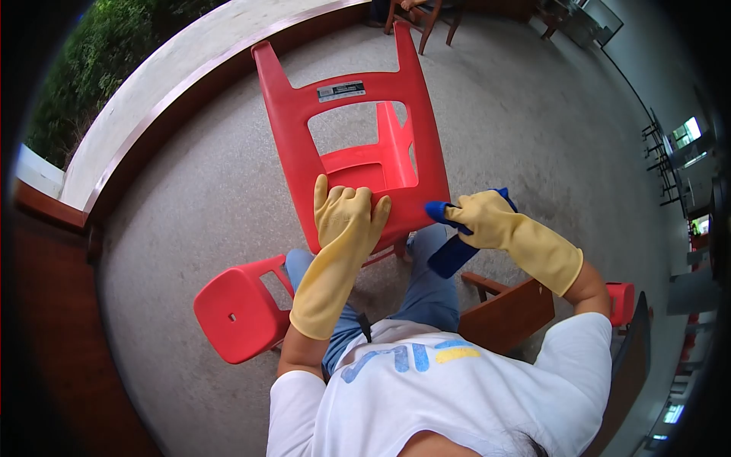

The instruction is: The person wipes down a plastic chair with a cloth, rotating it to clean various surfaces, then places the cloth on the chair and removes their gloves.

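Note:
A red plastic stool is tipped over in front of my knees, its legs pointing away from me. My left hand, in a yellow rubber glove, grips the near edge of the opening in the stool's side. Its fingers curl over that edge while one finger sticks up. At the stool's right side, my right hand, gloved too, is closed around a blue cloth. Part of the cloth hangs below the fist and a bunched end pokes out toward the stool. A label shows on the stool's far crosspiece.
Another red stool stands by my left leg. Brown wooden furniture is close on my right, with a further red stool behind it. A low ledge curves along the left. Beyond, a person's hand rests near a wooden chair.

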Demonstrator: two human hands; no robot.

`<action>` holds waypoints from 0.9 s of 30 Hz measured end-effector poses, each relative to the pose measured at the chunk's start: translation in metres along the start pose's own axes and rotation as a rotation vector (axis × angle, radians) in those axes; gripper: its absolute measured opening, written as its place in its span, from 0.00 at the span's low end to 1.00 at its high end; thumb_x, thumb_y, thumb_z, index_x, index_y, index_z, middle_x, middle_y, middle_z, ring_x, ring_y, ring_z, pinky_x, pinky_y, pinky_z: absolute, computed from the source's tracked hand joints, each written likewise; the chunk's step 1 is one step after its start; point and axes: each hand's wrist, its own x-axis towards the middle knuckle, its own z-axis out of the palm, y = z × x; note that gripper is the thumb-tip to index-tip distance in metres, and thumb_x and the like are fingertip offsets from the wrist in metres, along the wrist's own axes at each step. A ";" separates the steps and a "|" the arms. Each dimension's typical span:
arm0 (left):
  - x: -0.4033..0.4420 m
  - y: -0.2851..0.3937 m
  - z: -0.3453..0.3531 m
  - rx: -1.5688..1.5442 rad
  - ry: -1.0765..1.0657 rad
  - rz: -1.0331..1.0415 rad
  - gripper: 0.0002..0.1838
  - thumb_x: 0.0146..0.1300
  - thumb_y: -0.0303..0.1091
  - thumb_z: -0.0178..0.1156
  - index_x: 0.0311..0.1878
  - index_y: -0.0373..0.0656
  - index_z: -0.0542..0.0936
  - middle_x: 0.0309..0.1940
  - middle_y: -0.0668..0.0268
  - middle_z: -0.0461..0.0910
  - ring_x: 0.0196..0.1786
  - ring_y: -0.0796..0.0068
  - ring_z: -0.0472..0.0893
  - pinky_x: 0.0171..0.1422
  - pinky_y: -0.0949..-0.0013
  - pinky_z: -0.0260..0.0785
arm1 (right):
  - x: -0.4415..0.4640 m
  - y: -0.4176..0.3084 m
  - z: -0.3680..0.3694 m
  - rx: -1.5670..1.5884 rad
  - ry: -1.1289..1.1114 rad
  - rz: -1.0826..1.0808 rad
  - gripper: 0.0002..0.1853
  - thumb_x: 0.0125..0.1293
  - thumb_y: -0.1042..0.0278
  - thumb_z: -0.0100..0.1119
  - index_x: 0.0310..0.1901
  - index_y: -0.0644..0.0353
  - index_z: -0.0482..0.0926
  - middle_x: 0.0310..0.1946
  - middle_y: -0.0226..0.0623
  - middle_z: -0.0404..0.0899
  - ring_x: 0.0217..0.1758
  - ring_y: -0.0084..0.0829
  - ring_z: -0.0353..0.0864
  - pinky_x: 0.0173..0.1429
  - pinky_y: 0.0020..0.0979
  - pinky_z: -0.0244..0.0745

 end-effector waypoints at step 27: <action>0.002 0.001 -0.002 0.008 -0.018 0.008 0.16 0.66 0.44 0.70 0.28 0.43 0.81 0.25 0.63 0.80 0.38 0.60 0.82 0.83 0.48 0.59 | 0.019 -0.002 -0.019 0.135 -0.015 0.281 0.33 0.64 0.64 0.66 0.74 0.40 0.78 0.47 0.47 0.86 0.49 0.49 0.89 0.57 0.45 0.84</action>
